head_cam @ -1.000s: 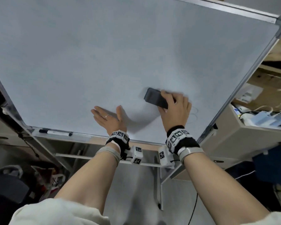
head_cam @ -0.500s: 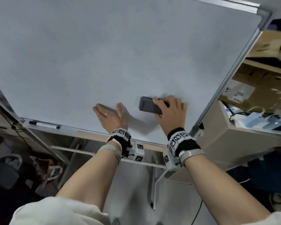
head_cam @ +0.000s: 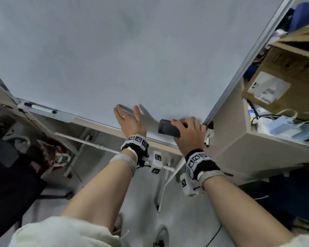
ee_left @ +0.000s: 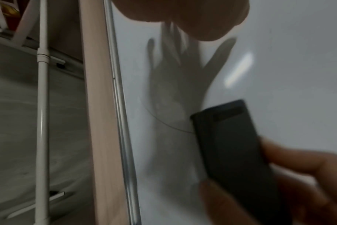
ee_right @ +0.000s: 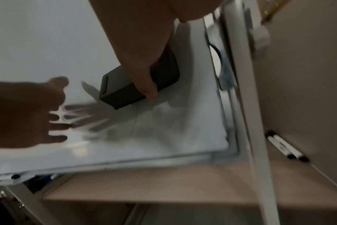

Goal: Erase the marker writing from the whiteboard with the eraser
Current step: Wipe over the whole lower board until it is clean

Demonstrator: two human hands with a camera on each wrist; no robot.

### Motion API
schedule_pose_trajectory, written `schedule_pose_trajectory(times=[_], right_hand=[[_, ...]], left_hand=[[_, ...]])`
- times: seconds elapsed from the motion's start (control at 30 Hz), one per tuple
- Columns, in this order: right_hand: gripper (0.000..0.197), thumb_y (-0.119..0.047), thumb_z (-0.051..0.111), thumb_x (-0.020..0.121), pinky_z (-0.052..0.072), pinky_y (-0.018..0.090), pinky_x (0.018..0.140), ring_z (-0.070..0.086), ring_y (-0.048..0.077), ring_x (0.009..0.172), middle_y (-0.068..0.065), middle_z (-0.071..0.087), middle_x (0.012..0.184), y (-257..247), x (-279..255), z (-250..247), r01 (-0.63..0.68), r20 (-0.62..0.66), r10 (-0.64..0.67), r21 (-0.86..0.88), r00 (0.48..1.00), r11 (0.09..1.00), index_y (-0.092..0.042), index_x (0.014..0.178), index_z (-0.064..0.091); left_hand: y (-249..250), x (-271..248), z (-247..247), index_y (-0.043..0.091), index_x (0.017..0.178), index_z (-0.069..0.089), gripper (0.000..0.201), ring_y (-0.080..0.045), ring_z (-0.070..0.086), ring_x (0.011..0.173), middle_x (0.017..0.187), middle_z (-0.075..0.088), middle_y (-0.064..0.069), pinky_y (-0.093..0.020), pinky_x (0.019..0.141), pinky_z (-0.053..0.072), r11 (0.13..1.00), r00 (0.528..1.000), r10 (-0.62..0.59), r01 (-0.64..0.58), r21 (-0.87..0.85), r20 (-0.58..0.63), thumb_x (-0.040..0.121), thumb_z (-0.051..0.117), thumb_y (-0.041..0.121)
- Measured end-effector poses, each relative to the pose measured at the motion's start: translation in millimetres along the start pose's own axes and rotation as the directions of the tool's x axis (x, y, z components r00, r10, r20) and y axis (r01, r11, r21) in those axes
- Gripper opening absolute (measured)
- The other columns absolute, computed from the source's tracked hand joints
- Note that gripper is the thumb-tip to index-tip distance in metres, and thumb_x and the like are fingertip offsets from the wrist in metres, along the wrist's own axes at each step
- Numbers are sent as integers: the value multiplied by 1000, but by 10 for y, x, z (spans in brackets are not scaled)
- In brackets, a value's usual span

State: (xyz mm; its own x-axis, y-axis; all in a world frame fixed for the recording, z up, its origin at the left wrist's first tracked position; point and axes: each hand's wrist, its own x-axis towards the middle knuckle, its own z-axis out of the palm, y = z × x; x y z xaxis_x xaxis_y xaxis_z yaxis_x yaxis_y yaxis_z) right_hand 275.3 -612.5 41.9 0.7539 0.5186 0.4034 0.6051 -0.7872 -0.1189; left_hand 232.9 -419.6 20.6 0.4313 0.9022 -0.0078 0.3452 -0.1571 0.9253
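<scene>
My right hand (head_cam: 189,132) grips the dark eraser (head_cam: 168,129) against the whiteboard (head_cam: 132,59) at its lower right corner, thumb and fingers curled round the block. The eraser's long axis runs roughly along the board's bottom edge, its free end pointing toward my left hand (head_cam: 129,120), which lies just beside it, fingers straight and spread, flat on the board and holding nothing. In the left wrist view a thin curved marker line (ee_left: 164,121) runs out from under the eraser's end toward the bottom frame, in the gap between my two hands; judging by that, the next stroke should travel leftward and down, and the right hand, already carrying the eraser, is the one placed to make it. The rest of the board shows no writing I can make out. A marker (head_cam: 40,108) lies on the ledge at the board's lower left. Compared with a second ago, the eraser has dropped lower and further right, close to the corner.
</scene>
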Motion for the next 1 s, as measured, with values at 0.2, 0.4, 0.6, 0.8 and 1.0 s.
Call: schedule_pose_trajectory(times=[0.2,0.4,0.6,0.8,1.0], right_hand=[[61,-18,87,62,30,40,83,47,28,100,4,58,105,-26,-100,99,-35,-93,37,26,995,999,-33,118,70],[53,-23,77,71,32,41,84,46,27,102,5,60,109,-99,454,-308,-95,-472,127,91,873,991,-35,122,65],[57,-28,84,67,35,42,85,51,30,92,6,57,100,-108,142,-21,-69,-261,58,-31,963,997,-31,121,66],[46,-27,77,70,35,39,86,53,29,98,7,60,105,-127,517,-453,-202,-517,222,96,827,975,-30,114,65],[53,-26,82,67,36,43,85,53,33,94,10,58,102,-263,309,-130,-123,-302,132,51,944,991,-30,117,65]], left_hand=[[-358,-28,-3,3,160,11,79,-20,10,156,169,4,-10,-27,124,11,1000,1000,2,-3,27,17,105,33,55],[-416,-73,-46,2,160,10,81,-19,9,156,169,3,-10,-26,123,10,999,997,-25,23,24,76,104,29,58],[-377,9,-138,5,160,14,75,-27,21,153,167,11,-13,-30,118,21,998,996,-45,42,45,83,106,33,53],[-293,67,-127,8,159,18,74,-30,23,152,165,16,-14,-37,123,22,994,993,-109,108,10,48,104,38,54],[-370,114,-165,5,157,21,71,-30,35,144,161,22,-14,-39,114,34,997,994,-81,80,21,78,105,35,52]])
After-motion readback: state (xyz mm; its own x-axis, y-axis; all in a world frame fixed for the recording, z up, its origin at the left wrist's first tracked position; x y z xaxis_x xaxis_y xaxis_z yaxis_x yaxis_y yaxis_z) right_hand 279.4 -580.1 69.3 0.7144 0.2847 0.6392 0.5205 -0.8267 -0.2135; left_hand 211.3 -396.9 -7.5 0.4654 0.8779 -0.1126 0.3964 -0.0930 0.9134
